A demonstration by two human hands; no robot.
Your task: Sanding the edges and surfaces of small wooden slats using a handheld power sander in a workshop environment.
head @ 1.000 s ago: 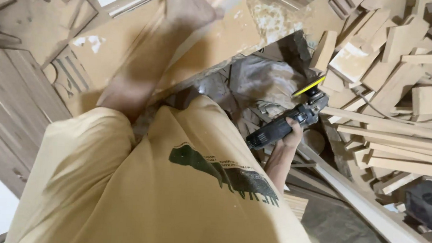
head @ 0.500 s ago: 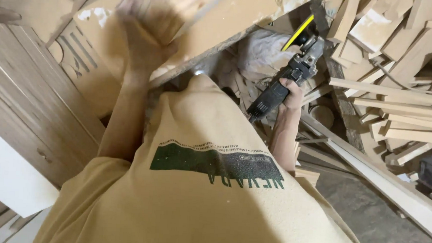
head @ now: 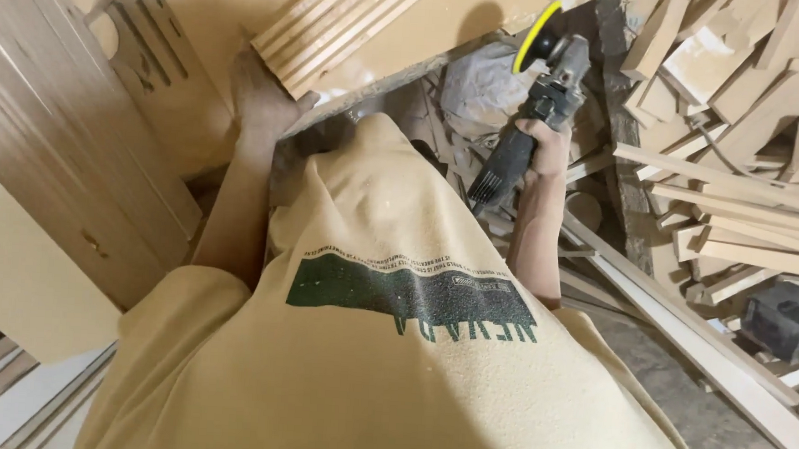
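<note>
Right hand (head: 546,148) wrapped tight round angle grinder (head: 525,122) body, yellow disc up by desk (head: 484,10) edge. Likely heavy, rigid; best gripped mid-body. Left hand (head: 258,99) clasps grooved wood panel (head: 342,21) corner; stiff, light.

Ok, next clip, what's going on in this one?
A person in a beige T-shirt stands at a dusty workbench. The left hand grips the near end of a grooved wooden board lying on the bench. The right hand holds an angle grinder with a yellow disc, raised beside the bench edge, apart from the board. Wood offcuts are heaped to the right.
</note>
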